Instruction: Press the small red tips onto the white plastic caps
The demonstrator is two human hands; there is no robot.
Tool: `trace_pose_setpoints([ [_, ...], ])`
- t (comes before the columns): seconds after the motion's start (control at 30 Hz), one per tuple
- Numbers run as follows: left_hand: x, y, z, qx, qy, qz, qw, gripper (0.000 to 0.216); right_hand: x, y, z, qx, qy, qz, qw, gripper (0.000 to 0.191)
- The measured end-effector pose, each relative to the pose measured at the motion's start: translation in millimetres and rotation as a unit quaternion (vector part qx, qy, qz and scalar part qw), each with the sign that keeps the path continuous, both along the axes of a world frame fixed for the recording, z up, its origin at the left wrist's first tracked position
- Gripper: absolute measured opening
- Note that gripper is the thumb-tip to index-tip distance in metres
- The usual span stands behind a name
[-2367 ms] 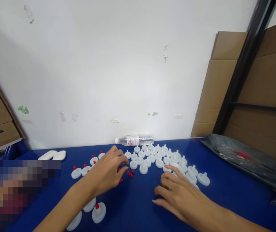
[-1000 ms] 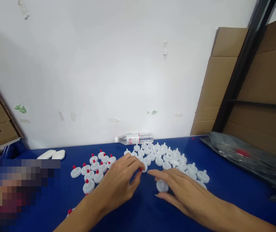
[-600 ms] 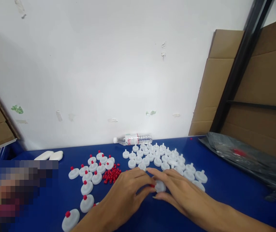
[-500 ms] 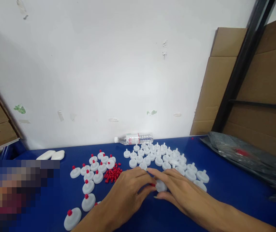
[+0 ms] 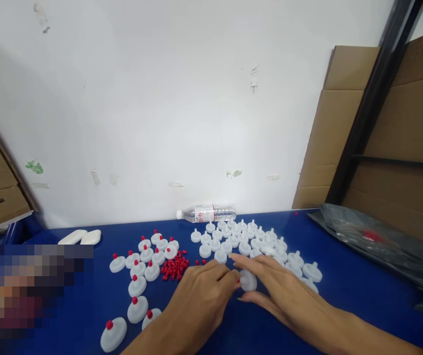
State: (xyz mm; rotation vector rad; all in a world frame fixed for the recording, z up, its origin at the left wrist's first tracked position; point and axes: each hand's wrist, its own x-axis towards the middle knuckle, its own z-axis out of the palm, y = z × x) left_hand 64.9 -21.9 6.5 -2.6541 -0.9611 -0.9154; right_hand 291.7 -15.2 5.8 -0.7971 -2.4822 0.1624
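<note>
My left hand [image 5: 202,296] and my right hand [image 5: 280,293] meet low in the middle of the blue table [image 5: 348,291]. My right fingers and thumb hold a white disc [image 5: 249,280] on edge. My left fingertips pinch a small red cap [image 5: 238,281] against that disc. Just left of my hands lies a heap of loose red caps [image 5: 174,266]. Beyond that heap stand several white discs with red caps [image 5: 148,256]. Behind my right hand stand several plain white discs [image 5: 251,240].
A clear water bottle [image 5: 207,213] lies against the white wall. Two white oval pieces [image 5: 80,237] rest at the far left. A black plastic bag [image 5: 381,241] covers the right side, with cardboard sheets [image 5: 411,123] behind it. A blurred patch fills the lower left.
My left hand left the red caps and came right to meet my right hand. My right hand drew one white disc out of the group; both hands now press together at it.
</note>
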Motion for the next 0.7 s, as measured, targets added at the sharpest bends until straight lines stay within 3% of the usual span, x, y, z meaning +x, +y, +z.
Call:
trace_pose_setpoints([
  [0.23, -4, 0, 6.7, -0.021, -0.048, 0.006, 0.999, 0.025, -1, -4, 1.8, 0.043, 0.043, 0.029, 0.998, 0.055],
  [0.43, -7, -2, 4.7, -0.159, -0.066, -0.052, 0.984, 0.024, -3, -9, -7.6, 0.045, 0.050, 0.074, 0.995, 0.060],
  [0.53, -6, -4, 6.9, -0.179, -0.071, -0.070, 0.979, 0.024, -3, -9, -10.5, 0.058, 0.039, 0.070, 0.995, 0.061],
  [0.7, -4, -6, 11.8, -0.166, -0.056, -0.041, 0.984, 0.022, -3, -5, -8.9, 0.057, 0.043, 0.074, 0.995, 0.055],
])
